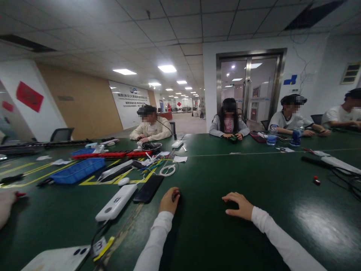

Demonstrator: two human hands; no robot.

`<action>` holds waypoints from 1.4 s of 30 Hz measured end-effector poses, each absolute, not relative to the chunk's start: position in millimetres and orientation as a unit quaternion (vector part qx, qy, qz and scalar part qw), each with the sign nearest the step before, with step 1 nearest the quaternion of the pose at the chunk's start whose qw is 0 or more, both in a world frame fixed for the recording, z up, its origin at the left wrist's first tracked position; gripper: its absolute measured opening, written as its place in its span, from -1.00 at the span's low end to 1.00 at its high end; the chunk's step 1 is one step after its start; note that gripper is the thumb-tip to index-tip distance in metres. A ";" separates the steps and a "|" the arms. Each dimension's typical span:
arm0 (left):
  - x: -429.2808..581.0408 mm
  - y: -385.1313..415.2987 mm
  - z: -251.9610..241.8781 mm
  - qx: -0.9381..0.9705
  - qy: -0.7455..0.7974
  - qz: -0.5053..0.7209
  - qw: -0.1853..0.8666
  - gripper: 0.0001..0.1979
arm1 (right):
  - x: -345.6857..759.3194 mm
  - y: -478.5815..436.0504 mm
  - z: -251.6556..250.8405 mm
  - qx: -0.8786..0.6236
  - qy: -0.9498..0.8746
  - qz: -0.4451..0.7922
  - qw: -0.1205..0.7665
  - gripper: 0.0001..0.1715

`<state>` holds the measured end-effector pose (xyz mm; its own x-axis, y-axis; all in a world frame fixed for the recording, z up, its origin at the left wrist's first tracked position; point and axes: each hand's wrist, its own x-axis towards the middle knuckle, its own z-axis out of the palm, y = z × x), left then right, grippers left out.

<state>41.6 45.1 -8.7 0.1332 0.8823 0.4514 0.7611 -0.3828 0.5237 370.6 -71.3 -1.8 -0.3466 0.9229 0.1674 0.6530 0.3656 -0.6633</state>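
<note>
My left hand (168,201) is closed around a small dark roundish object (175,195), just above or on the green table (205,177); the fingers cover part of it, and its kind cannot be made out. Across from it, my right hand (239,205) is held over the table with thumb and fingers apart and nothing between them. Left of my left hand lies a black phone (149,189). A white power bank (116,202) with a small display is beside the phone, and a coiled white cable (167,171) lies beyond it.
A blue tray (78,171), red strips (113,154) and tangled wires (153,165) crowd the left. Part of a white phone (58,259) shows at the near left. Water bottles (272,135) and a power strip (341,164) are right. Several people sit opposite; another person's hand (7,207) enters at left.
</note>
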 end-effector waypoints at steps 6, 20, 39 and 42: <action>131.9 12.0 -9.9 0.803 0.446 0.359 0.165 -0.73 | 368.7 -60.0 -7.1 -0.538 -0.768 0.237 0.254 -0.33; 204.6 -16.4 -11.5 0.813 0.348 0.386 0.261 -0.71 | 372.8 -50.4 -16.8 -0.516 -0.785 0.184 0.290 -0.32; 191.1 -15.7 -2.7 0.778 0.372 0.461 0.212 -0.69 | 371.9 -56.9 -6.1 -0.527 -0.780 0.202 0.271 -0.31; 203.7 -30.9 -3.6 0.879 0.314 0.325 0.149 -0.63 | 370.9 -54.8 -11.4 -0.524 -0.783 0.184 0.281 -0.34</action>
<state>203.7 -30.9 -3.6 0.5912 0.6488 0.4791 0.4550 -0.7588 0.4661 370.9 -54.8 -11.4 -0.2921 0.9239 0.2472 0.7177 0.3826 -0.5818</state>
